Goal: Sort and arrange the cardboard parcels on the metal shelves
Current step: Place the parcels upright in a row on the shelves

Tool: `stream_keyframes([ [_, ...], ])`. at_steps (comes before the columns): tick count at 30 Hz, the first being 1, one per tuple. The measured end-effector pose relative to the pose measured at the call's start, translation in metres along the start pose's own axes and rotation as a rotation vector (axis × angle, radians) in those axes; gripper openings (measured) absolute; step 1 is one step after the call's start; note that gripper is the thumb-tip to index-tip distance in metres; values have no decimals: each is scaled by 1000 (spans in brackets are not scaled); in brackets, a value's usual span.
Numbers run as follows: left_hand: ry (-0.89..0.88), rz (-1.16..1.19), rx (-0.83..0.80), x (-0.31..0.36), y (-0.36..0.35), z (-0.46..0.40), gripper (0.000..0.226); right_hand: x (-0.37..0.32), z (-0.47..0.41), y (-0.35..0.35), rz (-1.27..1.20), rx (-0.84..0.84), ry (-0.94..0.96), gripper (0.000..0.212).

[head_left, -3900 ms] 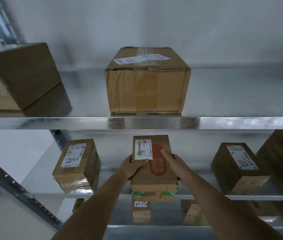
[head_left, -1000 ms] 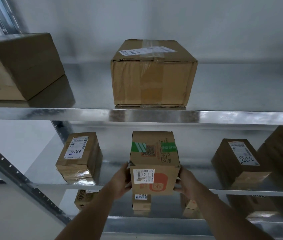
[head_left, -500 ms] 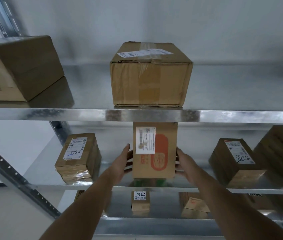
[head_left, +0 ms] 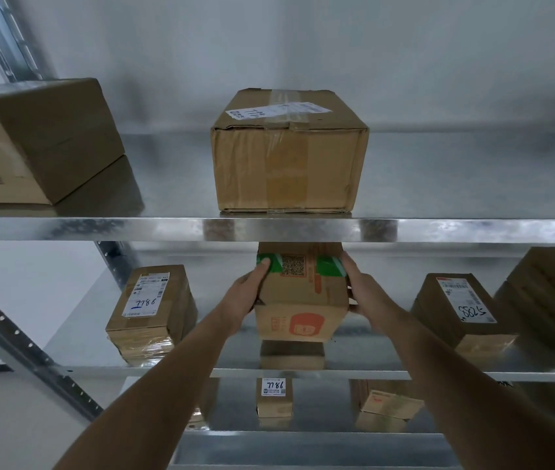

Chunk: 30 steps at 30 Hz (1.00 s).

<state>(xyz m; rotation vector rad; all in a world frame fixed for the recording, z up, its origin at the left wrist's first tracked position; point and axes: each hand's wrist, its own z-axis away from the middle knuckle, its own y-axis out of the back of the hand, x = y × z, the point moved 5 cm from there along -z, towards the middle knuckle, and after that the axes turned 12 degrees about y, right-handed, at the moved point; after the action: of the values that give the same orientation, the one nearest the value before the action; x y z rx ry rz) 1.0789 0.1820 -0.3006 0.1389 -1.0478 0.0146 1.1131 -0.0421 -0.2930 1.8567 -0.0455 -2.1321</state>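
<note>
Head view — I see the left hand (head_left: pixel 246 293) and right hand (head_left: pixel 364 293) gripping the sides of the brown cardboard parcel with green tape (head_left: pixel 301 293), held over the middle galvanised metal shelf (head_left: pixel 75 337) — its top could catch the upper shelf's shiny steel lip (head_left: pixel 116 228) and twist free.

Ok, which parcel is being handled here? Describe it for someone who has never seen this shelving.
Find the middle metal shelf, below the large taped cardboard box. At its centre, the left hand and right hand hold a small brown cardboard parcel. Only it has green tape, a QR code and an orange logo.
</note>
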Motion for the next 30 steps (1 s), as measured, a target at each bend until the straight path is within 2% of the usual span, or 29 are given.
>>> stream_keyframes([
  [4,70,-1,15,0,7,-4,50,-5,-8,11,44,-12,29,62],
  [11,224,-21,-21,-11,14,-12,65,1,-8,6,40,-143,-63,49],
  [18,299,-39,-126,-23,17,-16,61,11,-8,-1,79,-268,-202,55],
  [21,346,-47,-177,-26,17,-22,72,9,-10,-8,95,-293,-236,58],
  [25,422,-64,-261,-28,12,-32,100,8,-12,-15,120,-280,-264,65],
  [30,461,-110,-270,-29,11,-39,100,15,-14,-12,118,-277,-267,72],
])
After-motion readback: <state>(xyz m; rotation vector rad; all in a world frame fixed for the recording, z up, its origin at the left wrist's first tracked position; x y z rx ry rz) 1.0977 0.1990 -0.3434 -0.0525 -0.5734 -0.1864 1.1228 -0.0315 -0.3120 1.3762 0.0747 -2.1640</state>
